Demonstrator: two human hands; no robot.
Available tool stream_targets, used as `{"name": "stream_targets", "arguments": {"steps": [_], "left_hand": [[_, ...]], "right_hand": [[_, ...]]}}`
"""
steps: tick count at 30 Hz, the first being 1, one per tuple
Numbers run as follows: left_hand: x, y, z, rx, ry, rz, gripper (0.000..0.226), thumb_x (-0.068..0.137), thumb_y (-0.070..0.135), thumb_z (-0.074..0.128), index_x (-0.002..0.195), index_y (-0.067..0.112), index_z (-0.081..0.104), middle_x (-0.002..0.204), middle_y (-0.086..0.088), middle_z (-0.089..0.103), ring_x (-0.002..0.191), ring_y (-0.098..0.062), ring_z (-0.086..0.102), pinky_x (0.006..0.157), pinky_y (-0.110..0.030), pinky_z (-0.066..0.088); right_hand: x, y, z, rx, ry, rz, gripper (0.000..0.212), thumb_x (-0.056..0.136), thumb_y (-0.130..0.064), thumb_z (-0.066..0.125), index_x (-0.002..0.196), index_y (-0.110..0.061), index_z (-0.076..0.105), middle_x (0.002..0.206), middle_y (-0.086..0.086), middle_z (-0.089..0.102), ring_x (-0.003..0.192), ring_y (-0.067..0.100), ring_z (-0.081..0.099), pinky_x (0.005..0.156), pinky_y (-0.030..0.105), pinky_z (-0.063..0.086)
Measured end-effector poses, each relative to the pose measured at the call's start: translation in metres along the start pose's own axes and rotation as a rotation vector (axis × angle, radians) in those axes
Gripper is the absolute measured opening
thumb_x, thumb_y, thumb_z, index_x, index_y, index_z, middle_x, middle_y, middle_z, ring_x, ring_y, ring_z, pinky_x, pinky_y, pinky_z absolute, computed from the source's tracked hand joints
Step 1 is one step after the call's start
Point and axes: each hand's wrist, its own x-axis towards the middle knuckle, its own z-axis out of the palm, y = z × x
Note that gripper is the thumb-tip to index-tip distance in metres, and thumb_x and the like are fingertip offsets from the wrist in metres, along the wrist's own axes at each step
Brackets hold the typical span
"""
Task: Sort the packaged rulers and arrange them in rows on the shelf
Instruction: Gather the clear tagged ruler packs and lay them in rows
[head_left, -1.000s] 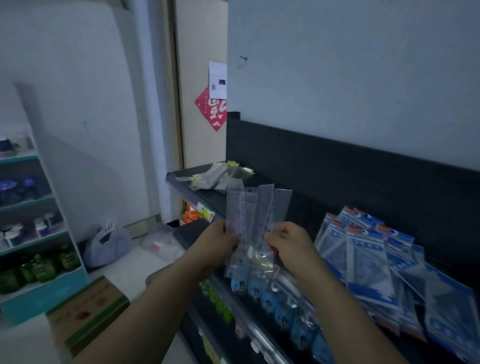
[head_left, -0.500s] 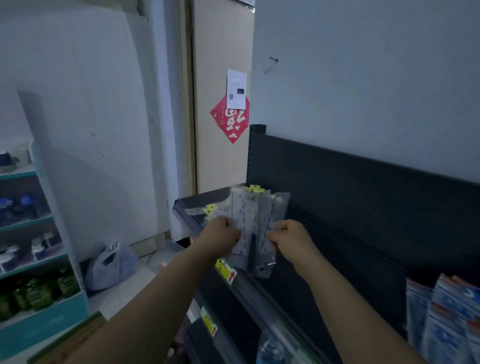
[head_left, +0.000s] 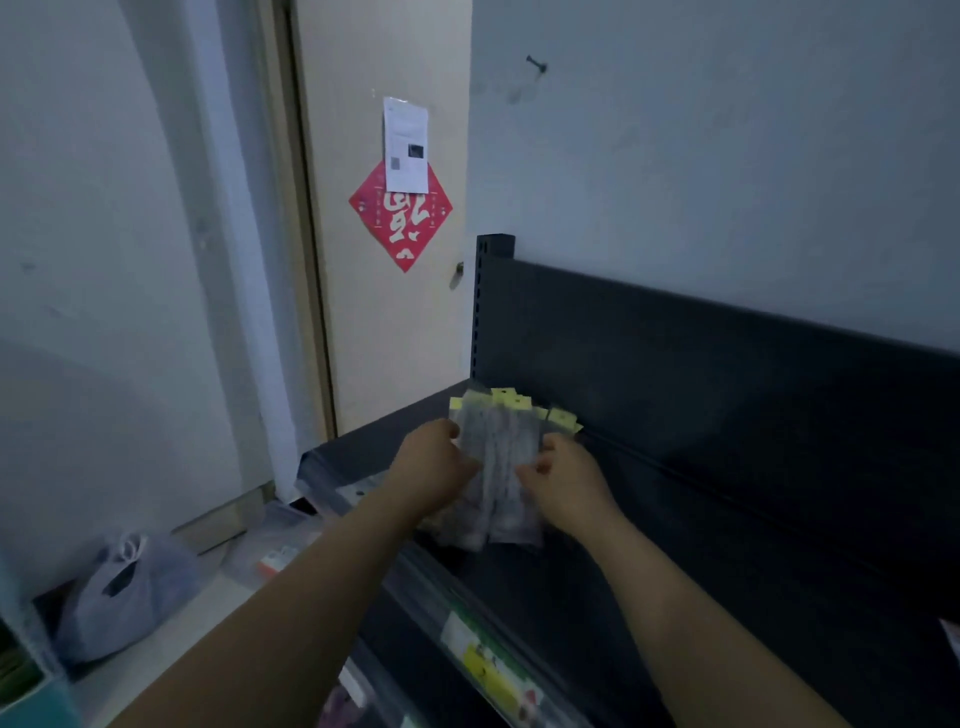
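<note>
Holding the rulers (head_left: 500, 467) between both hands, the person has the bundle over the left end of the shelf (head_left: 654, 551), close to its front edge. The left hand (head_left: 434, 467) grips the bundle's left side with curled fingers and the thumb out of sight behind the packets. The right hand (head_left: 563, 478) pinches the right side, its fingers bent in against the clear wrappers. The packets stand roughly upright and slightly fanned, with their yellow tabs (head_left: 563, 420) at the top, toward the shelf's back panel. Whether their lower ends touch the shelf cannot be told. A price strip (head_left: 488, 657) runs along the shelf's front edge. Beyond the shelf's left end a door carries a red poster (head_left: 400, 218) with a white paper (head_left: 406, 145) over it. A bag (head_left: 122, 592) lies on the floor, left of the shelf.
</note>
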Motion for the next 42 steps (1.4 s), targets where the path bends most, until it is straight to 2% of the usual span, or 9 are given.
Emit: {"name": "stream_targets", "arguments": {"steps": [7, 13, 18, 28, 31, 33, 36, 40, 42], "left_hand": [[0.019, -0.045, -0.001, 0.289, -0.419, 0.072, 0.125, 0.053, 0.088, 0.059, 0.150, 0.041, -0.003, 0.160, -0.005, 0.004, 0.145, -0.036, 0.009, 0.115, -0.058, 0.015], [0.042, -0.061, 0.006, 0.284, -0.505, 0.270, 0.133, 0.042, 0.091, 0.049, 0.151, 0.037, -0.004, 0.157, -0.004, 0.012, 0.144, -0.034, 0.011, 0.115, -0.051, 0.023], [0.069, -0.060, -0.002, 0.073, -0.525, 0.355, 0.105, 0.062, 0.060, 0.078, 0.146, 0.027, 0.025, 0.138, 0.001, 0.042, 0.123, -0.016, 0.047, 0.099, -0.027, 0.043], [0.124, -0.059, -0.023, 0.108, -0.623, 0.344, 0.091, 0.082, 0.035, 0.072, 0.153, 0.030, 0.016, 0.156, -0.003, 0.024, 0.134, -0.018, 0.034, 0.103, -0.026, 0.032], [0.130, -0.058, -0.025, 0.119, -0.646, 0.354, 0.089, 0.084, 0.033, 0.070, 0.153, 0.030, 0.014, 0.156, -0.004, 0.024, 0.139, -0.023, 0.029, 0.105, -0.028, 0.030], [0.134, -0.060, -0.024, 0.097, -0.673, 0.341, 0.091, 0.083, 0.035, 0.072, 0.153, 0.030, 0.014, 0.154, -0.003, 0.028, 0.137, -0.024, 0.032, 0.101, -0.026, 0.031], [0.140, -0.065, -0.028, -0.002, -0.653, 0.359, 0.103, 0.061, 0.052, 0.077, 0.148, 0.041, 0.023, 0.146, -0.003, 0.042, 0.123, -0.024, 0.050, 0.103, -0.039, 0.044], [0.140, -0.067, -0.027, -0.088, -0.489, 0.338, 0.069, 0.074, 0.047, 0.065, 0.138, 0.029, 0.047, 0.128, -0.001, 0.058, 0.108, -0.020, 0.059, 0.090, -0.034, 0.048], [0.137, -0.064, -0.022, 0.044, -0.353, 0.347, 0.040, 0.080, 0.045, 0.065, 0.110, 0.018, 0.062, 0.100, -0.002, 0.066, 0.085, -0.017, 0.061, 0.071, -0.029, 0.048]], "right_hand": [[-0.003, 0.014, 0.013, -0.196, -0.027, 0.170, 0.102, 0.064, -0.075, 0.053, 0.146, -0.022, 0.024, 0.150, 0.006, 0.030, 0.136, 0.027, 0.030, 0.113, 0.047, 0.025], [-0.002, 0.010, 0.037, -0.214, -0.005, 0.208, 0.087, 0.087, -0.052, 0.054, 0.152, -0.018, 0.008, 0.158, 0.006, 0.010, 0.144, 0.028, 0.012, 0.118, 0.044, 0.015], [0.018, -0.004, 0.063, -0.094, 0.104, 0.281, 0.075, 0.092, -0.046, 0.049, 0.150, -0.014, 0.013, 0.159, 0.005, 0.003, 0.146, 0.026, 0.004, 0.120, 0.043, 0.000], [0.059, -0.030, 0.096, 0.148, 0.248, 0.356, 0.065, 0.093, -0.035, 0.046, 0.148, -0.014, 0.020, 0.160, 0.005, -0.001, 0.147, 0.024, -0.002, 0.115, 0.044, -0.012], [0.061, -0.036, 0.096, 0.211, 0.226, 0.373, 0.066, 0.089, -0.037, 0.049, 0.147, -0.017, 0.025, 0.159, 0.001, 0.005, 0.147, 0.024, 0.005, 0.118, 0.045, -0.007], [0.061, -0.029, 0.094, 0.372, 0.222, 0.381, 0.073, 0.078, -0.045, 0.057, 0.144, -0.024, 0.031, 0.155, -0.001, 0.023, 0.142, 0.028, 0.024, 0.117, 0.049, 0.018], [0.048, -0.020, 0.079, 0.643, 0.271, 0.327, 0.048, 0.087, -0.024, 0.061, 0.131, -0.018, 0.045, 0.128, 0.004, 0.054, 0.112, 0.024, 0.058, 0.088, 0.037, 0.053], [0.031, -0.012, 0.057, 0.490, 0.302, 0.273, 0.039, 0.089, -0.021, 0.060, 0.126, -0.014, 0.051, 0.121, 0.004, 0.060, 0.103, 0.016, 0.061, 0.082, 0.027, 0.053], [0.032, -0.016, 0.054, 0.364, 0.373, 0.296, 0.039, 0.091, -0.026, 0.060, 0.124, -0.006, 0.053, 0.119, 0.008, 0.059, 0.103, 0.020, 0.058, 0.083, 0.030, 0.051]]}}
